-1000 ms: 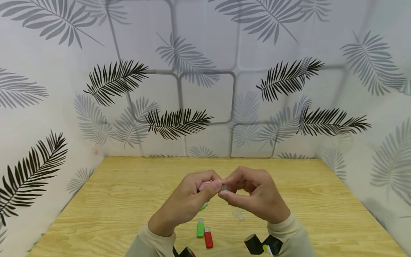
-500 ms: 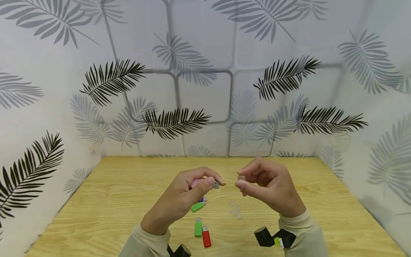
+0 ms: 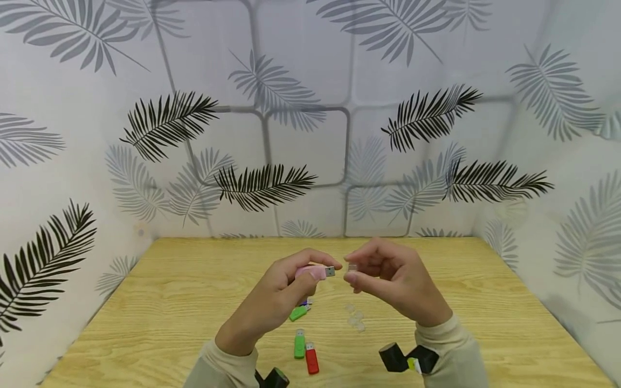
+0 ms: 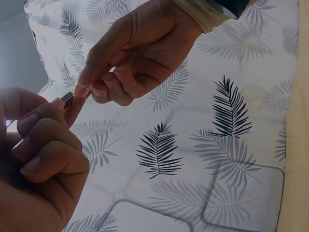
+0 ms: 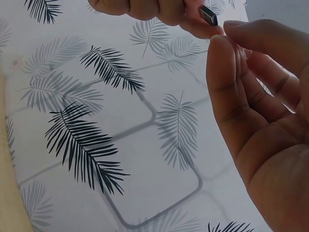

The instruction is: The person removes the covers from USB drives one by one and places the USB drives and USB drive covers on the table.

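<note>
My left hand (image 3: 276, 293) holds a pink USB flash drive (image 3: 310, 271) between thumb and fingers, its bare metal plug (image 3: 330, 271) pointing right. A small clear cap (image 3: 352, 267) is pinched between thumb and forefinger of my right hand (image 3: 400, 280), a short gap away from the plug. In the left wrist view the metal plug (image 4: 67, 99) sticks out close to the right hand's fingertips. From the right wrist, the plug (image 5: 209, 16) shows just beyond the right fingertips, and the cap is mostly hidden there.
On the wooden table (image 3: 194, 269) lie two green flash drives, one nearer (image 3: 299, 344) and one farther (image 3: 298, 313), beside a red flash drive (image 3: 312, 358). A blue one (image 3: 304, 303) is partly hidden by the left hand. Several clear caps (image 3: 356, 318) lie right of them.
The hands were together at the plug, then parted, with the clear cap in the right hand. Since then the right hand has come back left, closer to the plug, and more of the pink drive shows.
</note>
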The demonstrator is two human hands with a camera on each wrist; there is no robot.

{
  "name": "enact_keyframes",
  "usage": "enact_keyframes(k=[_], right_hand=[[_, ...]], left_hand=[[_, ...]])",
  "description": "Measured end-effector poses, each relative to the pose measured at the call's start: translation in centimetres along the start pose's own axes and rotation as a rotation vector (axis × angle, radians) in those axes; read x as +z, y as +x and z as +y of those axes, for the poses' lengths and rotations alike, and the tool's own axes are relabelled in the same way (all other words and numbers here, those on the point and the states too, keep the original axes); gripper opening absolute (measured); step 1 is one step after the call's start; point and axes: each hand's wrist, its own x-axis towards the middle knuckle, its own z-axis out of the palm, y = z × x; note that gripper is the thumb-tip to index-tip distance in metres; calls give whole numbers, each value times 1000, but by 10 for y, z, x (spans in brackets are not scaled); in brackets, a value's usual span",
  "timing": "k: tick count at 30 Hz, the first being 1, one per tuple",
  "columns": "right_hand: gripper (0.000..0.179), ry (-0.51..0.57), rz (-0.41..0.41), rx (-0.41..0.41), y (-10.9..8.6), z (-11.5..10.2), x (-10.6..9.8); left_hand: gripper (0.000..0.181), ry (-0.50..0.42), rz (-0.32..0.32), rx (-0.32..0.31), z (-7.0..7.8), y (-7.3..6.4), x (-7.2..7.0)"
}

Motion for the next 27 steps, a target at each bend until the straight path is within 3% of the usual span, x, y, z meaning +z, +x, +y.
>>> enact_keyframes(k=[8, 15, 17, 23, 27], right_hand=[[24, -21, 1, 15, 1, 1, 0], [23, -57, 17, 28, 0, 2, -2], [23, -70, 26, 24, 0, 3, -3], [23, -129, 72, 59, 2, 1, -6], [22, -203, 108, 103, 1, 2, -7]], left_hand=[[15, 46, -16, -43, 0, 0, 1], [17, 68, 53, -162, 2, -2, -1], [14, 120, 86, -156, 2, -2, -2], [7, 405, 257, -133, -1, 0, -6], [5, 481, 331, -170, -5, 1, -9]])
